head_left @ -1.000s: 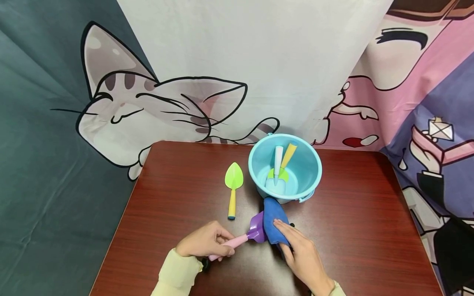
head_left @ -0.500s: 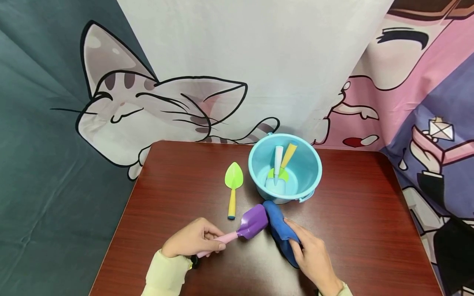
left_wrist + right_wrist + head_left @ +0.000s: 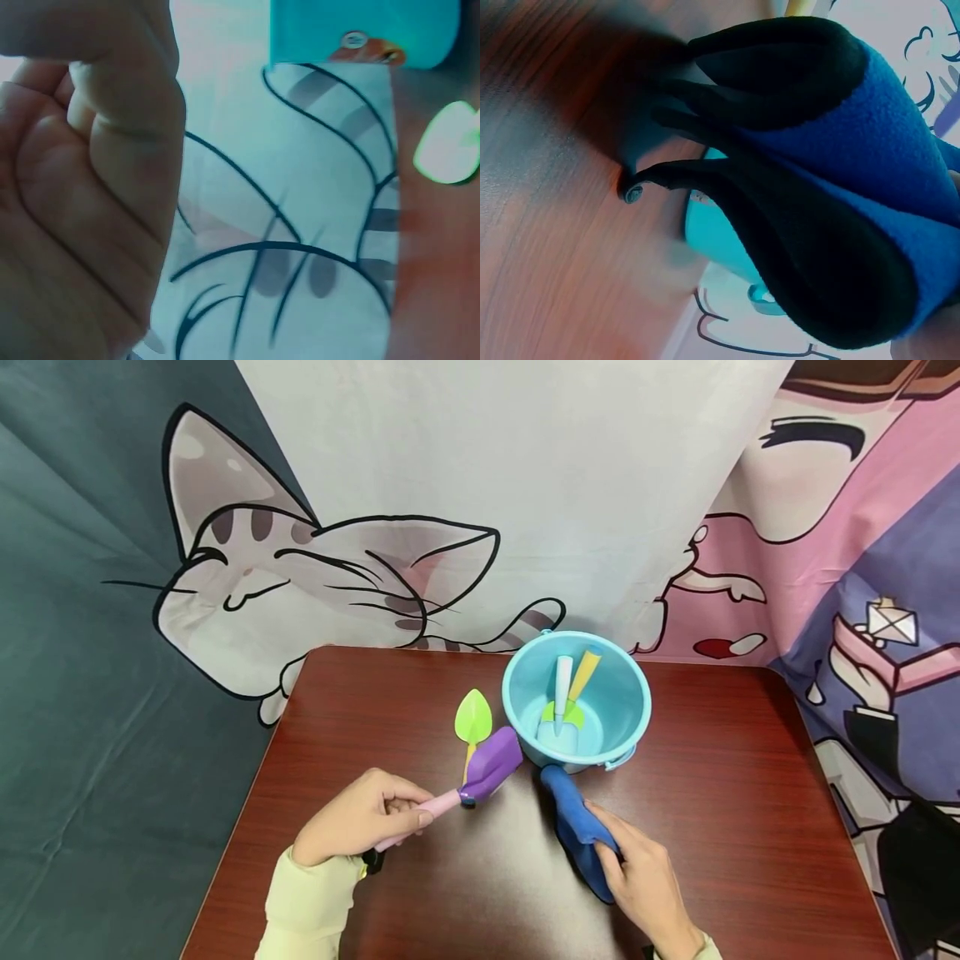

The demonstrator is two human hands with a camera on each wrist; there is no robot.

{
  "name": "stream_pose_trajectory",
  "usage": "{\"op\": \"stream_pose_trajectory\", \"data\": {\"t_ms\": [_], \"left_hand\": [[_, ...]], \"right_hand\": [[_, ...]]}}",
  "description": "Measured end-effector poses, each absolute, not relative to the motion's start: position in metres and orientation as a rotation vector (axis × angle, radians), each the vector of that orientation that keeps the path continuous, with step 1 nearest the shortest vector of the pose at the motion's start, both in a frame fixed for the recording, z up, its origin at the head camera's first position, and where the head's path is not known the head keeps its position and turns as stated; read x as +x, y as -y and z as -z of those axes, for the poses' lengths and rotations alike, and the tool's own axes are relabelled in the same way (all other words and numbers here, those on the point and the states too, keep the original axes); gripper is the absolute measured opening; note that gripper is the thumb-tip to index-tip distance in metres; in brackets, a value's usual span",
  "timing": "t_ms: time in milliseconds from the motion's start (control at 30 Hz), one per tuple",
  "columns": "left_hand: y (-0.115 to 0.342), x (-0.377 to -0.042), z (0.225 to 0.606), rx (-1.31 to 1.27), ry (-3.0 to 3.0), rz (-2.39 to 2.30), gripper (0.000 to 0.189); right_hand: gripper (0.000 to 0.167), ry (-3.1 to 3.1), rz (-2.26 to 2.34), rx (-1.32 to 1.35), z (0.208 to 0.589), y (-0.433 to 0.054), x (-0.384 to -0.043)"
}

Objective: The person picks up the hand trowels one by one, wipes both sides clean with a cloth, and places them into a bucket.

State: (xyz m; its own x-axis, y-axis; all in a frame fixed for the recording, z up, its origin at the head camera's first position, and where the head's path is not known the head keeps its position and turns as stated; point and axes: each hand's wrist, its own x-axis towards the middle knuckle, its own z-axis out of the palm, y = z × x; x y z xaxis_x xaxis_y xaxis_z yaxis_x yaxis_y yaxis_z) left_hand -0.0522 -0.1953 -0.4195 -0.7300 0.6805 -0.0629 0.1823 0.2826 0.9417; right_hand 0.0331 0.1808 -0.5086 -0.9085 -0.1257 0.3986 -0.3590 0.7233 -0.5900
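In the head view my left hand (image 3: 360, 818) grips the pink handle of a toy shovel with a purple blade (image 3: 493, 764). The blade points up and right towards the bucket and overlaps the handle of a green and yellow toy trowel (image 3: 473, 717) on the table. My right hand (image 3: 645, 878) pinches a folded blue cloth (image 3: 579, 828), just in front of the bucket. Loose dark-edged folds of the cloth (image 3: 900, 142) fill the right wrist view. In the left wrist view, my left hand (image 3: 90, 172) hides the shovel.
A light blue bucket (image 3: 636, 681) stands at the back of the brown table (image 3: 720, 793). Inside it are a white-handled shovel (image 3: 563, 681) and a yellow-handled green tool (image 3: 585, 673). Behind the table hangs a cartoon cat curtain (image 3: 420, 443).
My left hand has drawn the purple shovel away from the cloth, left and up towards the trowel. The cloth in my right hand has shifted slightly right and down.
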Motion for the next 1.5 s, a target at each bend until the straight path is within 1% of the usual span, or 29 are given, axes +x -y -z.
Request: {"op": "stream_pose_trajectory", "data": {"t_ms": [167,300,433,500,567,600,700,867,1067,1200,1267,1333,1500], "left_hand": [[0.190,-0.070,0.401,0.795,-2.228,-1.354,0.012],[0.177,-0.086,0.389,0.852,-2.431,-1.205,0.013],[0.157,-0.101,0.379,0.916,-2.759,-0.964,0.024],[0.148,-0.109,0.375,0.901,-2.912,-0.837,0.033],[0.140,-0.117,0.373,0.875,-3.012,-0.736,0.038],[0.137,-0.121,0.372,0.865,-3.041,-0.704,0.043],[0.128,-0.132,0.371,0.872,-3.062,-0.646,0.048],[0.113,-0.151,0.370,0.972,-3.062,-0.507,0.049],[0.091,-0.172,0.372,1.038,-3.099,-0.341,0.055],[0.076,-0.186,0.375,1.059,-3.044,-0.232,0.048],[0.068,-0.193,0.377,1.071,-3.002,-0.151,0.040],[0.060,-0.197,0.379,1.070,-2.952,-0.073,0.034],[0.042,-0.203,0.382,1.044,-2.878,0.074,0.026]], "right_hand": [[0.057,2.587,-0.981,0.367,0.509,-0.181,0.034],[0.058,2.584,-0.973,0.367,0.510,-0.182,0.033],[0.057,2.576,-0.979,0.379,0.511,-0.181,0.032],[0.056,2.574,-0.981,0.382,0.510,-0.180,0.031],[0.056,2.571,-0.982,0.385,0.510,-0.180,0.031],[0.055,2.571,-0.980,0.386,0.510,-0.179,0.031],[0.057,2.561,-0.977,0.382,0.508,-0.179,0.031],[0.060,2.544,-0.966,0.382,0.508,-0.180,0.032],[0.055,2.585,-0.979,0.366,0.509,-0.181,0.032],[0.052,2.605,-0.992,0.351,0.509,-0.181,0.032],[0.052,2.604,-0.990,0.348,0.509,-0.181,0.032],[0.054,2.576,-0.981,0.357,0.509,-0.180,0.032],[0.059,2.530,-0.955,0.368,0.510,-0.178,0.032]]}}
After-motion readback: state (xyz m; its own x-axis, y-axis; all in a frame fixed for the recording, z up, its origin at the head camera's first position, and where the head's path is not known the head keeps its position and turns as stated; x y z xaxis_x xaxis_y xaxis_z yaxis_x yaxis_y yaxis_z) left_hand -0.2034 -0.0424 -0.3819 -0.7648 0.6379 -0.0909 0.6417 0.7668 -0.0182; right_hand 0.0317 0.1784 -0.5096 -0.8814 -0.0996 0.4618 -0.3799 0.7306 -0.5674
